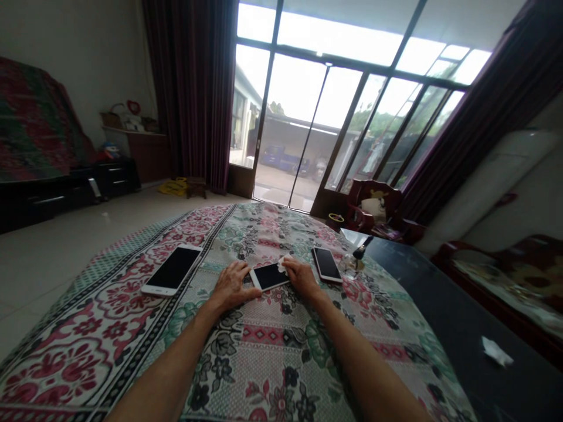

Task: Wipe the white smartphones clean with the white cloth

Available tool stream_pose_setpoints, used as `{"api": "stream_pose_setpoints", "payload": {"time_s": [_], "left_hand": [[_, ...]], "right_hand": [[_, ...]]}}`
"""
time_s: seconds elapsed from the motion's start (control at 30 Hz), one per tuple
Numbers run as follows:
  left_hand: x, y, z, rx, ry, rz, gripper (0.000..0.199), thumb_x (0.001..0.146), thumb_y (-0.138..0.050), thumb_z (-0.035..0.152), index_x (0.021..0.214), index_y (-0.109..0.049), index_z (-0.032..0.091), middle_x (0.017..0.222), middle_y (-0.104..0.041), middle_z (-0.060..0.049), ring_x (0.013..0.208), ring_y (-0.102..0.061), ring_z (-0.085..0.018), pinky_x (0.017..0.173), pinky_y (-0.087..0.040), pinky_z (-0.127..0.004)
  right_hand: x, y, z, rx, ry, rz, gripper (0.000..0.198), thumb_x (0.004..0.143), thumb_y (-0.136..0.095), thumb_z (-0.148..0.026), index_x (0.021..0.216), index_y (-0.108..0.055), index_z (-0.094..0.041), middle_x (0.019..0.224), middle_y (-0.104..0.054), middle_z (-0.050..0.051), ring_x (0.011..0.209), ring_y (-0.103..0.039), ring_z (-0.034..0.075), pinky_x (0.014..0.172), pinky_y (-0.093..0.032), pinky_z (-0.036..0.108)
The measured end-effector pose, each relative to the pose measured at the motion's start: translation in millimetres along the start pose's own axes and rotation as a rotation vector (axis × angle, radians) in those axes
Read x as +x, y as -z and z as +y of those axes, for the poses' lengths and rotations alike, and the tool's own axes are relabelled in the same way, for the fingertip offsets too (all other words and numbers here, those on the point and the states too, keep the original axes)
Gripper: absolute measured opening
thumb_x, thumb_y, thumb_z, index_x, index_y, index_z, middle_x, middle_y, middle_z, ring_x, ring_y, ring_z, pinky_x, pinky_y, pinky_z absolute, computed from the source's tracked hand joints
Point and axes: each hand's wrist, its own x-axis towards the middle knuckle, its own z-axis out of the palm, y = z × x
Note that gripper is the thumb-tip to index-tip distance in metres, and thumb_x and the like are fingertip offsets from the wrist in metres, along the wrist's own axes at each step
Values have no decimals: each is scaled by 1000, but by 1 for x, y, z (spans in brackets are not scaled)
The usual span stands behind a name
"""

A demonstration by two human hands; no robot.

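Observation:
A white-framed smartphone (269, 276) with a dark screen lies face up on the patterned tablecloth (272, 363), slightly tilted. My left hand (232, 285) grips its left end, thumb along the near edge and fingers at the far side. At the phone's right end, my right hand (301, 278) is closed on a crumpled white tissue (282, 265), pressed to the screen. Left of my hands lies a larger white smartphone (172, 271), screen up. To the right rests another dark-screened smartphone (327, 265), close to my right hand but apart from it.
A clear glass container (350, 266) with a dark brush-like object (362, 248) stands beyond the right phone. Another crumpled tissue (497, 351) lies on the black table (461, 316) at right. Carved wooden chairs (372, 205) and glass doors (303, 129) stand behind.

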Motion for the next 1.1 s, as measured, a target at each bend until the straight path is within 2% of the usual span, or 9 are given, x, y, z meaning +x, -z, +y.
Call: {"api": "stream_pose_setpoints", "payload": {"time_s": [0.33, 0.53, 0.8, 1.1], "left_hand": [[0, 1, 1, 2, 17, -2, 61, 69, -71, 51, 120, -60, 20, 137, -53, -11, 132, -40, -31, 108, -32, -44], [0, 2, 2, -1, 12, -8, 64, 69, -71, 52, 121, -61, 17, 137, -53, -13, 132, -40, -32, 108, -33, -44], [-1, 3, 3, 10, 24, -19, 63, 70, -71, 51, 123, -60, 18, 138, -52, -12, 133, -40, -31, 109, -32, -44], [0, -2, -2, 9, 7, 3, 62, 68, -72, 51, 121, -62, 20, 137, -54, -12, 132, -41, -32, 108, -34, -45]], "right_hand": [[-50, 19, -5, 71, 73, 46, 32, 88, -46, -13, 107, -71, -20, 122, -65, 9, 118, -58, 23, 103, -45, 42], [-61, 19, -7, 37, 111, 73, 30, 87, -46, -10, 104, -70, -19, 120, -66, 10, 118, -58, 22, 103, -44, 41], [-42, 15, -16, 20, 181, 36, 28, 85, -47, -4, 97, -68, -19, 112, -68, 8, 112, -59, 20, 103, -41, 38], [8, -7, -30, -72, 63, -30, 24, 84, -49, -5, 86, -69, -19, 95, -69, 7, 94, -62, 19, 86, -44, 27]]}}
